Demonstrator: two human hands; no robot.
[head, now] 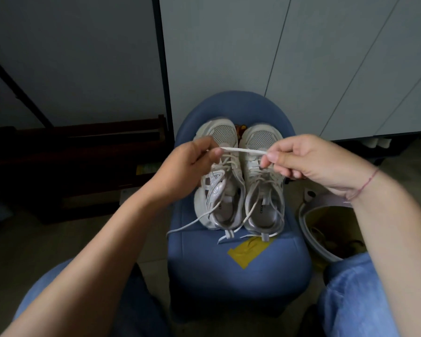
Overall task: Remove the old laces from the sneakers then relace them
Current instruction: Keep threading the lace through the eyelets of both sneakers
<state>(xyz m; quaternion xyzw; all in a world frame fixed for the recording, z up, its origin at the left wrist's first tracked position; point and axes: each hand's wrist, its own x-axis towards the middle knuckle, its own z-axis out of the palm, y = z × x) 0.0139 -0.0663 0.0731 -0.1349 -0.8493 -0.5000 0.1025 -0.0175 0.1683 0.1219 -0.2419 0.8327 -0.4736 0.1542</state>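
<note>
Left hand (pixel 187 164) and right hand (pixel 309 161) each pinch one end of a lace (pixel 241 150), stretched taut above two sneakers (pixel 238 181) side by side on blue chair (pixel 238 268).

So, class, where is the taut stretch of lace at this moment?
In the head view the lace spans centre frame, pinched between the left hand and right hand, over the fronts of the two sneakers on the blue chair.

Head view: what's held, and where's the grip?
A white lace, stretched between both hands above the sneakers: left hand pinches one side of the span, right hand the other.
</note>
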